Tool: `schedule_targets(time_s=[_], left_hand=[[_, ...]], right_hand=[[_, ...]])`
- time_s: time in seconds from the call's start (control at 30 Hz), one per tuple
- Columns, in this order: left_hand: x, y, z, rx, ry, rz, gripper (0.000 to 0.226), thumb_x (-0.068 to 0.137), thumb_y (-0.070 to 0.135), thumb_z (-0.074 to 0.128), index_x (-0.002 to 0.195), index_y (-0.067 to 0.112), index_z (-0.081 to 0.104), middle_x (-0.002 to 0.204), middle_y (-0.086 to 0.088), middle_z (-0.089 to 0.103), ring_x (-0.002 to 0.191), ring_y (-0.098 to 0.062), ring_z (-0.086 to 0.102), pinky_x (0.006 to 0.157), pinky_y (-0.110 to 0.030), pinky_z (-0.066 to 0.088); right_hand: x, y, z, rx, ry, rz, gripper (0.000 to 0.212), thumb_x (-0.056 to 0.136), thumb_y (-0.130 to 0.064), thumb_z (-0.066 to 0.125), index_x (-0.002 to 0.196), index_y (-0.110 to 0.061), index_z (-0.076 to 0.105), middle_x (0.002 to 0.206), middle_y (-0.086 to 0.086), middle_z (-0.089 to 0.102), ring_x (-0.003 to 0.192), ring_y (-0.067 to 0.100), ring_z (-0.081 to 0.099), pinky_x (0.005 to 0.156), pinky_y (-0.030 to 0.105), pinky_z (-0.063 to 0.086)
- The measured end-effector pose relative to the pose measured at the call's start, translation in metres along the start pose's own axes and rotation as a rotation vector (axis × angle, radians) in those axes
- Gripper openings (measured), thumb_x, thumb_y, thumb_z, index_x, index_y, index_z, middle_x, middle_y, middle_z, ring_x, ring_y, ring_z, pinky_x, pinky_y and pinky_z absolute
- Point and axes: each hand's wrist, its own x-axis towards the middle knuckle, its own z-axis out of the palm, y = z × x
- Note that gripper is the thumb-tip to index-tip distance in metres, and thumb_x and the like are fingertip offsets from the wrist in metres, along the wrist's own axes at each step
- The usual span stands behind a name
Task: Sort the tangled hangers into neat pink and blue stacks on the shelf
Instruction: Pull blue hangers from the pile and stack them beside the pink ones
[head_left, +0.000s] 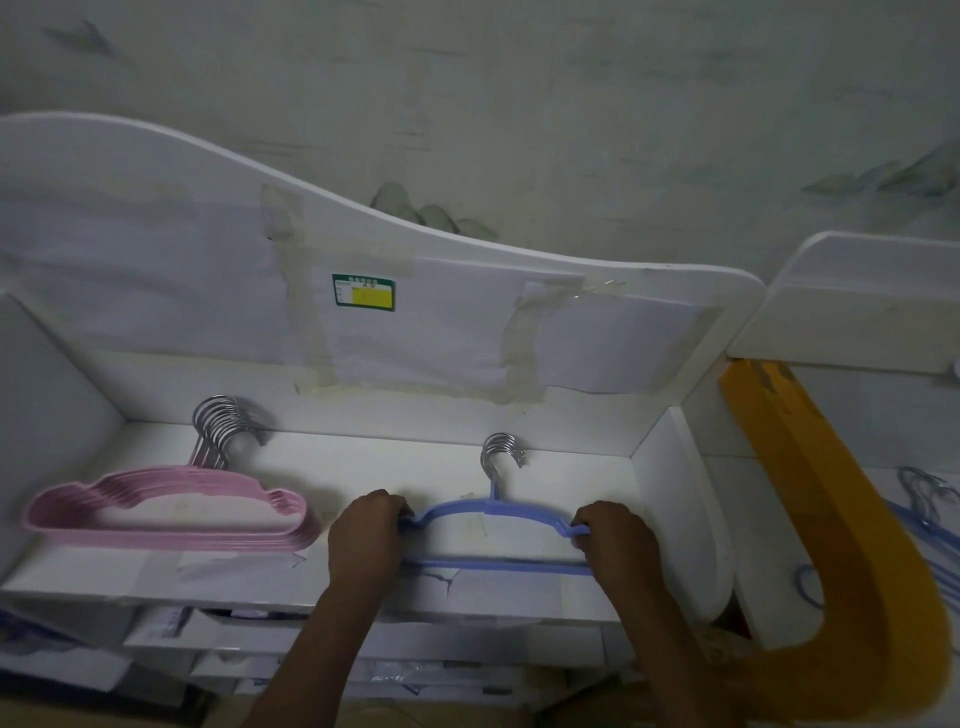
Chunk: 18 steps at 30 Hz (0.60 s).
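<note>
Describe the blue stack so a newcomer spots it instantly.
Find the white shelf below the taped paper sheets. On its right half lies the stack of blue plastic hangers with chrome hooks, gripped at each end by the left hand and right hand. The pink hanger stack lies untouched to its left.

We find only one label; it sits on the white back panel of the shelf, with a green border and a yellow field; its print is too small and blurred to read.
</note>
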Motion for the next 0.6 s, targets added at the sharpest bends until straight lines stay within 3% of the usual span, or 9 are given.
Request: schedule_targets(time_s=[0.07,0.23,0.33,0.43,0.47,0.6], left_hand=[[0.003,-0.001,-0.001,0.008,-0.015,-0.003,0.022,0.087,0.023,0.065,0.106,0.032,0.073,0.099,0.007,0.071,0.086,-0.011,0.065,0.072,-0.019,0.046],[0.006,0.002,-0.006,0.022,-0.038,-0.007,0.022,0.087,0.021,0.065,0.105,0.031,0.072,0.101,0.006,0.071,0.087,-0.013,0.066,0.071,-0.020,0.046],[0.005,0.002,-0.008,-0.006,-0.058,-0.012,0.026,0.086,0.018,0.064,0.108,0.032,0.070,0.104,0.006,0.070,0.089,-0.013,0.066,0.074,-0.023,0.050],[0.001,-0.002,-0.007,-0.143,-0.075,-0.049,0.035,0.085,0.016,0.064,0.119,0.027,0.064,0.114,0.003,0.067,0.100,-0.015,0.064,0.082,-0.029,0.053],[-0.003,-0.002,-0.009,-0.191,-0.064,-0.050,0.035,0.086,0.018,0.064,0.121,0.024,0.063,0.115,0.002,0.066,0.101,-0.016,0.064,0.082,-0.031,0.053],[-0.027,0.005,-0.019,-0.414,0.090,0.006,0.030,0.090,0.017,0.065,0.120,0.019,0.063,0.115,0.001,0.064,0.095,-0.014,0.062,0.081,-0.032,0.052]], right_hand=[[0.002,0.003,0.003,0.007,0.011,-0.002,0.023,0.089,-0.032,0.067,0.096,-0.010,0.072,0.081,0.001,0.061,0.058,0.002,0.043,0.068,0.019,0.038],[0.005,-0.001,-0.004,0.046,0.015,-0.030,0.022,0.089,-0.029,0.067,0.096,-0.008,0.072,0.095,0.006,0.072,0.074,0.011,0.055,0.070,0.020,0.041],[-0.002,-0.002,-0.006,0.077,0.040,-0.030,0.018,0.090,-0.027,0.065,0.095,-0.011,0.071,0.086,0.000,0.063,0.072,0.007,0.052,0.070,0.020,0.045],[-0.019,0.005,-0.005,0.153,0.174,-0.096,0.007,0.091,-0.020,0.067,0.086,-0.015,0.068,0.080,-0.002,0.063,0.070,0.009,0.058,0.062,0.017,0.042],[-0.025,0.008,-0.006,0.205,0.222,-0.130,0.001,0.090,-0.018,0.067,0.090,-0.017,0.067,0.086,-0.002,0.066,0.077,0.012,0.062,0.066,0.017,0.044],[-0.050,0.019,-0.021,0.492,0.269,-0.111,0.028,0.094,-0.024,0.062,0.120,-0.014,0.062,0.117,-0.001,0.065,0.106,0.015,0.061,0.086,0.024,0.048]])
